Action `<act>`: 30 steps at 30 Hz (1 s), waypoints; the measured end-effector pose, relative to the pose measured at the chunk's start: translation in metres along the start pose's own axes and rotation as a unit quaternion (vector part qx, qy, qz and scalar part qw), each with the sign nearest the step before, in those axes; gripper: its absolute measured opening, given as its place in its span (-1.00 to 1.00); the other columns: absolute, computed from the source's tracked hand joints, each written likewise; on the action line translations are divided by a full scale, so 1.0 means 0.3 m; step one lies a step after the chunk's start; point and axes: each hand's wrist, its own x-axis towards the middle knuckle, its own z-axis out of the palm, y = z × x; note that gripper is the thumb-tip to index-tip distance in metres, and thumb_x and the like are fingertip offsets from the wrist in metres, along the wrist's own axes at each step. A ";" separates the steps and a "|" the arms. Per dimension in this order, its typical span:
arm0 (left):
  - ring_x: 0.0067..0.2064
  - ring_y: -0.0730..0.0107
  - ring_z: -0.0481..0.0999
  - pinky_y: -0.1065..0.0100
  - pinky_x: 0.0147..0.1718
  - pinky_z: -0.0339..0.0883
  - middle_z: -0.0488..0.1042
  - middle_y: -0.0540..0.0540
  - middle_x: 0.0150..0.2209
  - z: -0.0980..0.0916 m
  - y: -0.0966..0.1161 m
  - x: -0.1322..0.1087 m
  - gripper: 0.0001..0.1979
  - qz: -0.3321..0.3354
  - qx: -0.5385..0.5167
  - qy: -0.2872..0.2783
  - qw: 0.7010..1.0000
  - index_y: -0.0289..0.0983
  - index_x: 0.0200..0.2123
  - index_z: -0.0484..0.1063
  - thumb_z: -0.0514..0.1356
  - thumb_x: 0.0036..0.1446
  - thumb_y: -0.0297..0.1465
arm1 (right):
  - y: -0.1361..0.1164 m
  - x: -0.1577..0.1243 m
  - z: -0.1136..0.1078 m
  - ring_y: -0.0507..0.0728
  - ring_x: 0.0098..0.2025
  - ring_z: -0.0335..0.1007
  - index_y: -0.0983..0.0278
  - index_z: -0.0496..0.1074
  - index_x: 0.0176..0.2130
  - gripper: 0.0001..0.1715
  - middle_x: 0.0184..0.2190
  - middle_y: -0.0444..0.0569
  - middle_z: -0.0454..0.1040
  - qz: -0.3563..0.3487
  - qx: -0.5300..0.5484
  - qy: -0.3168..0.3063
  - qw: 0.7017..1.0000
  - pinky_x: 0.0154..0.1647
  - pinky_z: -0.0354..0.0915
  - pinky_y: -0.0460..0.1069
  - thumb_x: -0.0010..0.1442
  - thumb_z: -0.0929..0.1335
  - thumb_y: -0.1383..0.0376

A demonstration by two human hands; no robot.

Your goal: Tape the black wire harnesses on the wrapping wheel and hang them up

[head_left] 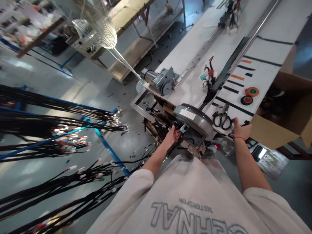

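Note:
My left hand (pixel 173 135) is at the near end of the bench, beside a round, dark-rimmed reel-like part (pixel 193 115) with a white label. Its fingers are curled against a small black part under the reel; what they hold is partly hidden. My right hand (pixel 242 129) rests at the bench's right edge, fingers apart, with a dark mark or strip between them. Just left of it lie black-handled scissors (pixel 223 120). From beside the reel, a black cable bundle (pixel 208 92) with red, blue and white connectors runs up the bench.
Tape rolls (pixel 252 92) and black and orange strips lie on the white bench (pixel 192 48). A motor unit (pixel 161 80) sits at its left corner. An open cardboard box (pixel 275 131) stands right. Cable bundles (pixel 60 143) hang on blue racks at left, their ends jutting out.

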 end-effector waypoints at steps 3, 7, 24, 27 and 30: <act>-0.35 0.31 0.51 0.30 -0.27 0.40 0.50 -0.07 -0.45 -0.017 -0.081 -0.074 -0.40 0.041 0.150 -0.097 0.983 -0.31 -0.30 0.43 0.21 -0.01 0.17 | -0.008 -0.010 -0.012 0.49 0.10 0.35 0.38 0.29 0.09 -0.08 0.03 0.36 0.42 0.004 0.005 -0.006 1.000 0.14 0.25 0.31 0.00 0.45 -0.18; -0.26 0.17 0.51 0.24 -0.19 0.38 0.50 -0.09 -0.45 -0.083 -0.211 -0.196 -0.48 0.060 0.339 -0.048 0.938 -0.29 -0.44 0.43 0.27 -0.12 0.09 | -0.010 -0.014 -0.024 0.49 0.11 0.34 0.39 0.29 0.13 -0.08 0.05 0.37 0.42 -0.005 0.016 -0.012 1.000 0.14 0.24 0.29 0.03 0.44 -0.17; -0.36 0.17 0.52 0.24 -0.31 0.38 0.52 -0.13 -0.45 -0.047 -0.152 -0.332 -0.46 0.133 0.350 0.109 0.921 -0.19 -0.40 0.34 -0.10 0.14 0.14 | -0.034 -0.040 -0.061 0.43 0.12 0.36 0.38 0.31 0.11 -0.14 0.07 0.34 0.42 -0.001 0.019 -0.028 0.999 0.13 0.25 0.21 0.07 0.41 -0.16; -0.42 0.24 0.46 0.28 -0.35 0.34 0.44 -0.08 -0.51 -0.014 -0.144 -0.311 -0.42 0.154 0.334 0.103 0.924 -0.21 -0.43 0.33 -0.12 0.17 0.16 | -0.029 -0.037 -0.058 0.43 0.12 0.37 0.38 0.30 0.12 -0.13 0.07 0.34 0.42 -0.003 0.011 -0.032 0.999 0.12 0.25 0.21 0.08 0.39 -0.17; -0.44 0.31 0.40 0.33 -0.38 0.28 0.38 -0.04 -0.53 0.001 -0.124 -0.281 -0.39 0.169 0.316 0.073 0.931 -0.23 -0.44 0.32 -0.12 0.17 0.19 | -0.022 -0.033 -0.054 0.42 0.12 0.37 0.38 0.29 0.14 -0.11 0.08 0.34 0.41 -0.007 0.004 -0.032 0.999 0.11 0.26 0.21 0.09 0.36 -0.20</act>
